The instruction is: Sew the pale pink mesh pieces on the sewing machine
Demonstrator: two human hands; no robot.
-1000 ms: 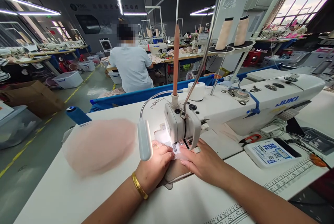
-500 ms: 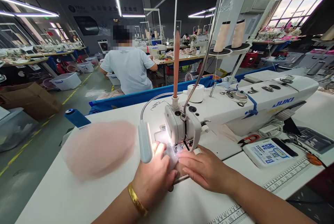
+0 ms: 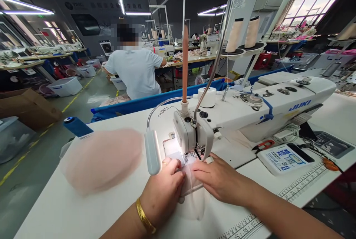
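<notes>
Both hands press flat, fingers extended and closed around nothing, on a small sheer pale-pink fabric piece (image 3: 191,179) lying on the white sewing table (image 3: 83,209) under the presser foot of the white JUKI sewing machine (image 3: 250,113): the left hand (image 3: 164,190) touches its left edge, the right hand (image 3: 219,179) its right. To my eye, feeding well means keeping even, light pressure from the 2 hands, fingertips clear of the needle, letting the machine draw the cloth. The piece's long axis seems to run from the person toward the needle, its far end under the foot.
</notes>
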